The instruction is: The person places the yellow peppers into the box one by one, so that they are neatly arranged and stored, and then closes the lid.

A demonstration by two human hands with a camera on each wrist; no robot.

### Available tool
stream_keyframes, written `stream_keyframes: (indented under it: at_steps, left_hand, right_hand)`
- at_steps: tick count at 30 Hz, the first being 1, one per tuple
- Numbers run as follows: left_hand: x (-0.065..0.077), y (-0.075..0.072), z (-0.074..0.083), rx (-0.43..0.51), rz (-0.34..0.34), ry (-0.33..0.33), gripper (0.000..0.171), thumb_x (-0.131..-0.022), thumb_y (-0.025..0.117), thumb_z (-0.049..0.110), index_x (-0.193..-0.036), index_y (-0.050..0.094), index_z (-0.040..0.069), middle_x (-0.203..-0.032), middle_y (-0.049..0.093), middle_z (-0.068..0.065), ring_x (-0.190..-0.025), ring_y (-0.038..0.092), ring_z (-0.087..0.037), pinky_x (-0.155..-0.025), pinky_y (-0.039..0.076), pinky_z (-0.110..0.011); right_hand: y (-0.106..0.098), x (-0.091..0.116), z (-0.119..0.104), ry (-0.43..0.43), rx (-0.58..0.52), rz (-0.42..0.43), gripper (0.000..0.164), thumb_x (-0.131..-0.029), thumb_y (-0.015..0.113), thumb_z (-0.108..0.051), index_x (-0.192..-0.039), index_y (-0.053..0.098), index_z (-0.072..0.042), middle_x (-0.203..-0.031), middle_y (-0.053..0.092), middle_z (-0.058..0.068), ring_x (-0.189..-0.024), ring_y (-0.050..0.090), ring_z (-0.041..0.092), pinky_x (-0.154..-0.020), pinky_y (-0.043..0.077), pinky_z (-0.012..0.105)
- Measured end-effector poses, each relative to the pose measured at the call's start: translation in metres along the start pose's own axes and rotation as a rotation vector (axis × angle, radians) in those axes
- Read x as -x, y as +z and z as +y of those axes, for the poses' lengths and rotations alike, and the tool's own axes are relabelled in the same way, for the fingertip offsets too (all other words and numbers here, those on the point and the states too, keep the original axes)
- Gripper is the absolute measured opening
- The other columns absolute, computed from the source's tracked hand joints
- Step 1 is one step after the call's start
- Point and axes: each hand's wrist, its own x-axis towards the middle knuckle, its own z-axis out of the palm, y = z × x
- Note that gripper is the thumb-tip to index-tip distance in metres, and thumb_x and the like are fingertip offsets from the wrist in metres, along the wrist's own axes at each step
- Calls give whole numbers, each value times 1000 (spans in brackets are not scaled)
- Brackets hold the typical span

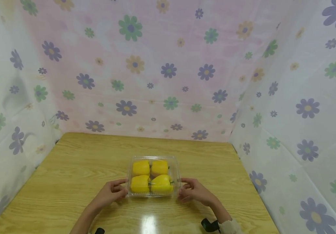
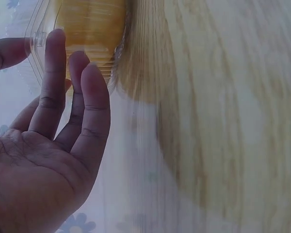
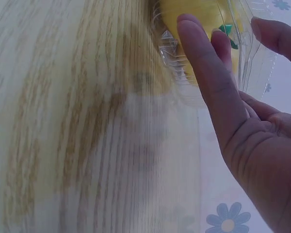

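Observation:
A clear plastic clamshell box (image 1: 176,165) is near the middle of the wooden table in the head view, its lid down. Inside lie several yellow bell peppers (image 1: 141,168) in two rows, with green stems toward the right. My left hand (image 1: 109,194) holds the box's left side by the near corner, index finger against the wall and thumb lower down. On the opposite side my right hand (image 1: 196,192) grips it in much the same way. Each wrist view shows the box's rim between the thumb and the other fingers; part of the rim is hidden behind them.
The wood-grain table (image 1: 97,152) reaches back to a flower-printed curtain (image 1: 168,65), with similar cloth along the left and right sides. Dark wrist-camera parts (image 1: 210,225) show below the right hand. A light glare falls on the table's near part.

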Motion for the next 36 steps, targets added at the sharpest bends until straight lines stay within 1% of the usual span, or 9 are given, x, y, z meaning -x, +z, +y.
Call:
stream_keyframes:
  at_steps: [3,5,8,12,17,24,27,31,36]
  left_hand:
    - [1,0,-1,1,-4,3,69,-100,66,21,-152,34,-11,-100,71,-16,-76,59,-16,-70,57,-34]
    - [1,0,-2,-1,-5,8,69,-99,66,19,-152,34,-11,-100,71,-17,-75,58,-15,-69,56,-33]
    - [1,0,-3,-4,-7,14,68,-99,66,18,-152,35,-11,-101,71,-18,-78,60,-17,-69,56,-32]
    - [2,0,-3,5,-9,9,68,-100,66,18,-153,34,-11,-102,71,-16,-82,62,-19,-70,57,-32]
    - [2,1,-2,22,-8,-8,69,-100,66,20,-153,35,-10,-100,71,-13,-83,63,-19,-72,58,-33]
    - [0,3,1,28,-18,-22,72,-101,66,23,-154,30,-11,-97,69,-8,-87,62,-19,-76,57,-35]
    - [0,3,0,27,-19,-19,72,-102,64,23,-155,29,-11,-96,68,-7,-88,61,-19,-77,57,-35]
    - [1,3,0,34,-33,-9,72,-103,62,21,-155,26,-11,-96,67,-7,-88,62,-19,-73,57,-34]
    - [2,6,-1,68,-44,-11,71,-104,59,21,-156,23,-11,-102,68,-9,-89,62,-19,-72,57,-32]
  right_hand:
    - [2,1,0,3,-16,6,67,-103,62,-16,-154,29,11,-104,71,20,-100,72,41,-85,60,52]
    - [3,1,1,-2,-29,8,67,-102,63,-15,-154,29,12,-104,72,21,-99,72,40,-85,60,52]
    - [4,1,2,-16,-44,7,67,-101,65,-13,-153,30,13,-105,72,25,-99,72,41,-86,59,53]
    - [4,-1,5,-30,-52,11,67,-100,66,-12,-152,32,13,-106,73,28,-98,73,40,-86,59,53]
    - [3,0,6,-14,-70,28,67,-99,68,-12,-150,34,13,-106,73,28,-97,74,37,-87,59,51]
    - [2,1,4,6,-10,75,57,-98,68,-14,-143,42,10,-104,74,26,-97,74,33,-86,61,47]
    - [1,0,3,5,-9,61,56,-99,67,-15,-143,41,9,-106,74,26,-99,73,35,-88,60,47]
    - [1,0,3,-2,-18,31,57,-101,64,-16,-145,38,10,-107,73,25,-102,72,38,-89,60,48]
    - [1,1,5,-11,-24,34,55,-102,63,-14,-145,38,10,-108,72,25,-101,72,36,-89,60,47]
